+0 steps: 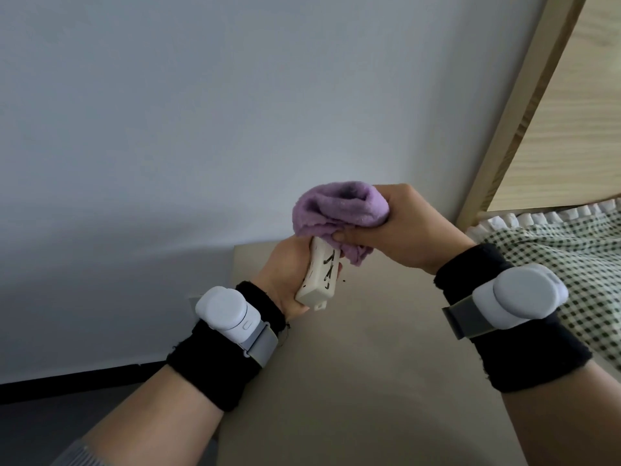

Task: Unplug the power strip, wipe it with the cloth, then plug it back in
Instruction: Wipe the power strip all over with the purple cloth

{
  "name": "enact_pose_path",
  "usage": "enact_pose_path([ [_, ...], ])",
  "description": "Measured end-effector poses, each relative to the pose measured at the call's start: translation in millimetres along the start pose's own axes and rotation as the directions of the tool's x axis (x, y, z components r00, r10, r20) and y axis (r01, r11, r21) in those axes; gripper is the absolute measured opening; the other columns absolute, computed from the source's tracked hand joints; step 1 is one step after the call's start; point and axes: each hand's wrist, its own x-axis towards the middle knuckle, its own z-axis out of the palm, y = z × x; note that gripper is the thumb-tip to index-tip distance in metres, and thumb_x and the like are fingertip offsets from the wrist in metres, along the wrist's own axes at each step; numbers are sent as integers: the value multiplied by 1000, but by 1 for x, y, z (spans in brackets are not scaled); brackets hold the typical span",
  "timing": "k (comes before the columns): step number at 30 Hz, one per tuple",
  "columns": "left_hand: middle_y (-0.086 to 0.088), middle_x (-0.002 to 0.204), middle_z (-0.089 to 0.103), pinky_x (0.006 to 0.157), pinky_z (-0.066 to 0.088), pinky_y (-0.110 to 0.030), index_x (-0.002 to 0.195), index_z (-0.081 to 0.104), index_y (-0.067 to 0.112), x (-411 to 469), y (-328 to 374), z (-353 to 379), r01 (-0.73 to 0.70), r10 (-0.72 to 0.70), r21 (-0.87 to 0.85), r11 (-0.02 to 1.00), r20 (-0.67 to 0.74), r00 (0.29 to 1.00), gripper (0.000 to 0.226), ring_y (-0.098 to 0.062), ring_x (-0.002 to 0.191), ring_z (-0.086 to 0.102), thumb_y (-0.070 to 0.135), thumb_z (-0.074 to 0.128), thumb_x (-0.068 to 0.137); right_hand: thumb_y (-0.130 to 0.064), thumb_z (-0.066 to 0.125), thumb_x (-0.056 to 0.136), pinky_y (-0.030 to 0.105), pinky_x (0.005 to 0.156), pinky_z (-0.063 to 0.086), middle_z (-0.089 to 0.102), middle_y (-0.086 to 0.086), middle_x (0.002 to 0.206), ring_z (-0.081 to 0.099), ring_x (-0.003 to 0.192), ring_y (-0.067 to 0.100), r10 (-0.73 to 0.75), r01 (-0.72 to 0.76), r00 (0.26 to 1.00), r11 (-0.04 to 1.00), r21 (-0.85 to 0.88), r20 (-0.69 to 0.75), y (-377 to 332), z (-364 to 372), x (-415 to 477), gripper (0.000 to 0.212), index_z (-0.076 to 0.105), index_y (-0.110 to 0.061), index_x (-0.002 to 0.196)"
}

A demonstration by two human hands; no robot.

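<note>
Left hand (285, 274) grips power strip (319, 280); right hand (413, 230) pinches cloth (339, 210) over top

Beige tabletop (369, 364) beside checked bedding (554, 250)

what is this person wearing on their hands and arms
The left hand and right hand are bare, no gloves. Each forearm wears a wide black fabric band, left band and right band, slightly frayed. A rounded white device is strapped over each, left device and right device, with grey woven straps. A grey sleeve edge shows on the left arm.
</note>
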Motion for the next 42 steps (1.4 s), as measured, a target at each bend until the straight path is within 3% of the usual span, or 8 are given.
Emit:
enact_pose_path([
  [5, -4, 66, 64, 44, 49, -22, 78, 65, 12, 1, 1, 1, 6, -6, -25, 1000, -9, 1000, 37, -15, 48, 58, 29, 45, 105, -16, 86, 86, 46, 65, 66, 79, 9, 72, 78, 63, 25, -1, -15, 992, 991, -131, -125, -1, 7, 2, 20, 73, -5, 95],
  [9, -2, 60, 60, 45, 48, -20, 77, 58, 14, 3, -2, -2, -11, 11, -34, 999, -7, 1000, 32, -13, 48, 58, 18, 43, 105, -11, 90, 82, 24, 58, 61, 80, 4, 76, 78, 62, 14, 12, -8, 1000, 992, -126, 29, -7, 1, 0, 21, 75, -6, 96],
  [13, -6, 66, 66, 46, 51, -23, 83, 65, 12, 4, -1, -2, -11, 10, -39, 999, -27, 1000, 35, -15, 49, 60, 32, 47, 106, -13, 84, 85, 42, 63, 65, 78, 9, 70, 78, 63, 25, 11, -43, 987, 979, -199, -158, -6, 10, 2, 16, 71, -5, 90],
  [20, -3, 57, 60, 43, 47, -19, 74, 60, 13, 10, -5, -6, -24, 22, -71, 997, -28, 999, 35, -13, 45, 58, 18, 44, 105, -17, 89, 81, 43, 69, 65, 79, 6, 78, 78, 68, 22, 9, -16, 1000, 964, -264, -26, -12, 5, 1, 22, 73, -8, 93],
  [27, -18, 89, 52, 54, 48, -25, 97, 57, 8, 11, -6, -5, -34, 33, -38, 999, -13, 999, 19, -22, 71, 56, 17, 43, 104, -20, 91, 79, 45, 71, 65, 79, 6, 76, 79, 68, 23, 41, -33, 999, 959, -282, 23, -16, 3, 0, 24, 73, -9, 91],
  [32, -7, 72, 61, 49, 49, -24, 79, 65, 13, 13, -5, -8, -25, 25, -18, 1000, -35, 999, 31, -18, 54, 61, 26, 48, 103, -23, 87, 84, 32, 64, 61, 77, 2, 69, 76, 64, 17, -36, -37, 979, 936, -349, -201, -14, 14, 1, 19, 70, -14, 87],
  [37, -9, 72, 53, 58, 44, -28, 71, 64, 16, 12, -5, -9, -81, 80, -39, 996, -13, 997, 16, -21, 59, 56, 19, 55, 84, -23, 92, 79, 30, 65, 64, 80, 3, 77, 79, 65, 15, 62, -46, 996, 971, -235, 58, -13, 7, 1, 27, 75, -9, 94],
  [42, -6, 72, 62, 46, 46, -24, 82, 64, 14, 16, -2, -12, -3, 0, -54, 999, -62, 998, 30, -17, 51, 58, 32, 50, 102, -14, 89, 84, 51, 69, 67, 81, 14, 84, 80, 71, 31, 93, -97, 985, 995, -25, -146, -3, 8, 3, 31, 69, -4, 105],
])
